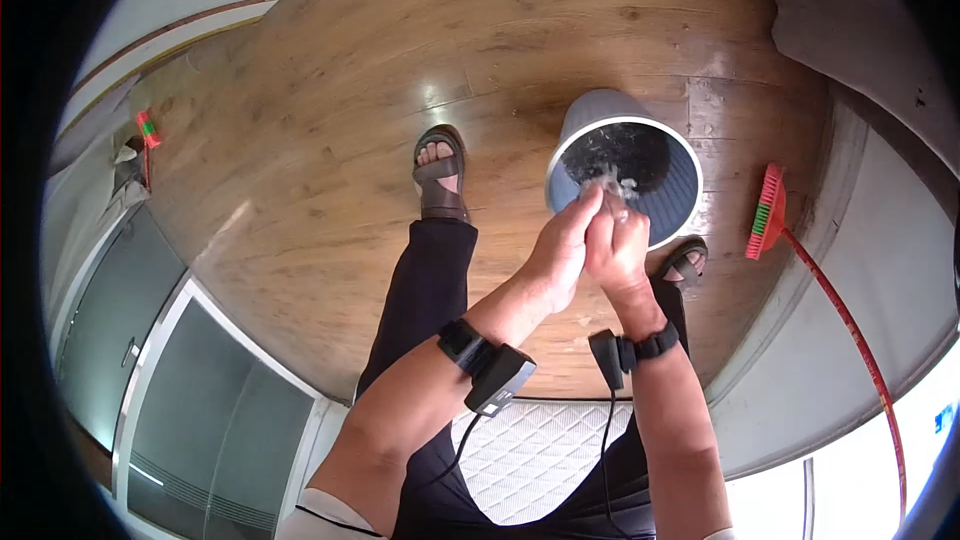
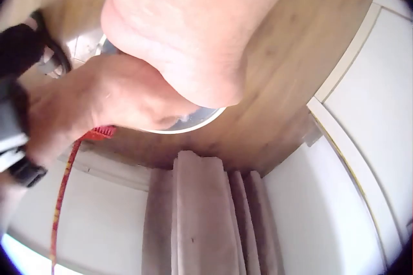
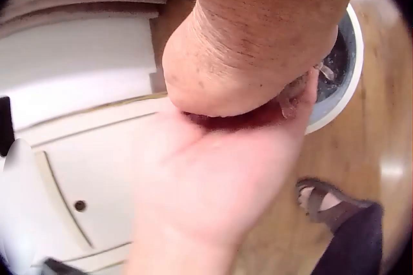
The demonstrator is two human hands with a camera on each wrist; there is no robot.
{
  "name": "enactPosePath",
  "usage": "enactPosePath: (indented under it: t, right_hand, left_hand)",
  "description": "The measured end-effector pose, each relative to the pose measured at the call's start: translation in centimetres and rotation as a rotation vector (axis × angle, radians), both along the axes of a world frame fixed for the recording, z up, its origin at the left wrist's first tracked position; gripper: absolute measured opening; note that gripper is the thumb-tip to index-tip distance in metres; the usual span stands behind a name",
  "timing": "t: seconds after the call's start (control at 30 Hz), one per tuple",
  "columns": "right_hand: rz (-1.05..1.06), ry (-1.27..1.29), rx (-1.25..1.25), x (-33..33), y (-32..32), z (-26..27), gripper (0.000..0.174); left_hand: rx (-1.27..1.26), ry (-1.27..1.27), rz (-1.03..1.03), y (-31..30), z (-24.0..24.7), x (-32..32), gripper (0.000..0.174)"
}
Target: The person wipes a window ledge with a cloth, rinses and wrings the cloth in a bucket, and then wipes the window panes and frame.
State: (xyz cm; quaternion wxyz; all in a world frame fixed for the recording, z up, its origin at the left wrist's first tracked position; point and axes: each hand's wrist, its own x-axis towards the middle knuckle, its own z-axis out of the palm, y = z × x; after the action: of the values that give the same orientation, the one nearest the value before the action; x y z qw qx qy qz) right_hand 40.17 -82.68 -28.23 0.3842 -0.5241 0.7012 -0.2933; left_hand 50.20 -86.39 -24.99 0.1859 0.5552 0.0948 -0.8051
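Observation:
Both hands meet over the open mouth of a blue-grey waste bin [image 1: 676,208] with a white rim and dark inside. A crumpled piece of clear plastic [image 1: 612,183] sticks out at the fingertips. My left hand [image 1: 560,240] lies against the right, its fingers around the plastic and mostly hidden. With curled fingers, my right hand [image 1: 617,245] grips the plastic too. In the right wrist view, the left palm [image 3: 219,172] faces the right hand [image 3: 251,49], and a clear strip [image 3: 288,106] shows between them. Another clear scrap [image 3: 327,72] shows against the bin's inside.
Sandalled feet [image 1: 440,175] stand on the wooden floor [image 1: 330,100], one near the bin. A red broom [image 1: 768,215] leans at the right wall. Grey-brown fabric [image 1: 860,30] hangs at upper right. A white quilted surface [image 1: 530,460] lies between the legs; a glass door [image 1: 215,430] is at left.

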Motion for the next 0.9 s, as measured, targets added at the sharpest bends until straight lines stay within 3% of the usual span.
enactPosePath:
  t: [0.03,0.07,0.13,0.17,0.2,0.3,0.47,0.53,0.57,0.7,0.77,0.9]
  right_hand:
    - [0.037,0.093,0.048,-0.2,-0.1,-1.4,0.023]
    - [0.070,0.188,0.092,-0.5,-0.4,-2.9,0.026]
    - [0.007,0.336,0.348,-1.8,0.4,-8.3,0.034]
    - [-0.079,0.297,0.618,-2.2,-1.0,-8.7,0.037]
    - [-0.090,0.305,0.611,-2.7,-1.3,-9.4,0.037]
    - [0.200,0.517,0.590,-3.2,-1.9,-9.7,0.030]
    - [0.184,0.760,0.417,-1.8,-1.6,-11.6,0.026]
    - [0.193,0.515,0.908,-1.8,-1.1,-14.4,0.026]
    - [0.166,0.463,0.962,-2.2,-0.6,-14.6,0.029]
    - [-0.028,0.350,0.736,-2.0,-0.7,-9.9,0.023]
    - [-0.140,-0.062,0.475,-2.0,-0.2,-5.7,0.024]
    - [-0.290,-0.401,0.528,-0.4,0.5,3.0,0.026]
  left_hand:
    - [-0.055,0.011,-0.014,1.1,-0.9,0.4,0.060]
    - [-0.061,0.024,-0.017,0.5,-0.6,0.4,0.060]
    - [-0.125,-0.023,-0.115,-0.7,0.6,0.7,0.079]
    - [-0.139,-0.040,-0.162,-1.1,0.8,1.0,0.094]
    - [-0.149,-0.029,-0.168,-1.4,0.6,1.0,0.094]
    - [-0.081,-0.106,-0.220,-1.6,0.5,1.0,0.098]
    - [-0.055,-0.126,-0.281,-2.0,1.1,1.5,0.093]
    - [-0.058,-0.120,-0.296,-1.8,1.0,1.7,0.091]
    - [-0.039,-0.115,-0.288,-1.6,0.9,1.8,0.089]
    - [0.052,-0.149,-0.290,-1.8,1.3,1.2,0.081]
    - [0.077,-0.128,-0.263,-1.6,1.0,1.1,0.079]
    - [0.088,0.005,-0.178,-0.3,-1.0,1.7,0.074]
